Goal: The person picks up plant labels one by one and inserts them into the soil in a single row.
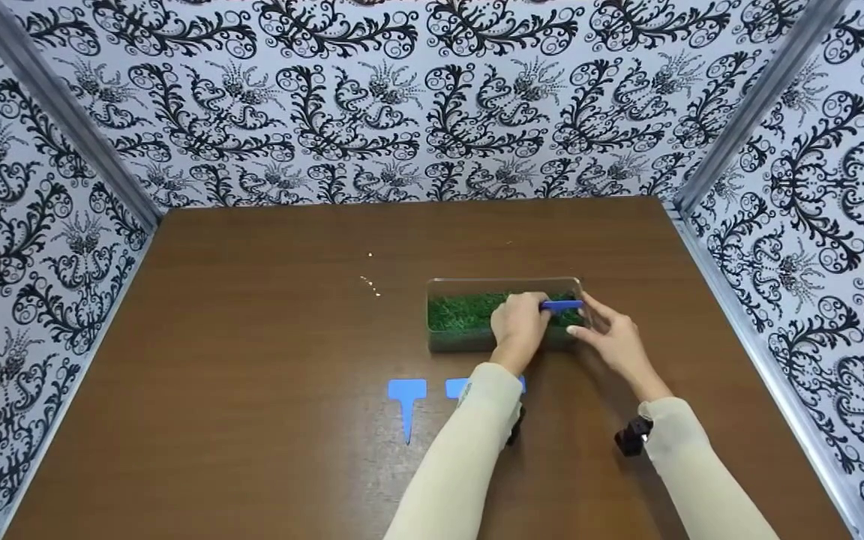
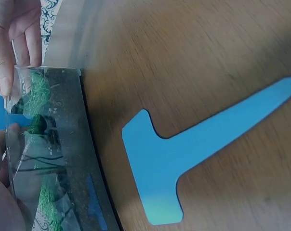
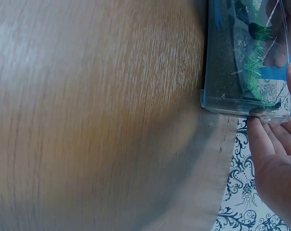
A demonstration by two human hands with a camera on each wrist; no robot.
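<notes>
A clear plastic container (image 1: 447, 343) holding green artificial grass (image 1: 462, 311) stands on the wooden table. Over its right part, my left hand (image 1: 522, 322) pinches a blue T-shaped plant label (image 1: 565, 305); the label's lower end is hidden from the head view. My right hand (image 1: 616, 341) holds the container's right end, with the thumb near the front corner and the fingers along the end wall. In the right wrist view, those fingers (image 3: 263, 139) touch the clear end wall. Another blue plant label (image 2: 160, 168) lies flat in front of the container in the left wrist view.
Left of my left forearm lies a blue plant label (image 1: 407, 390), its point towards me. Blue label heads (image 1: 456, 388) show on both sides of the left sleeve, partly covered. Small pale specks (image 1: 370, 285) dot the table behind. Patterned walls (image 1: 402, 97) enclose the table.
</notes>
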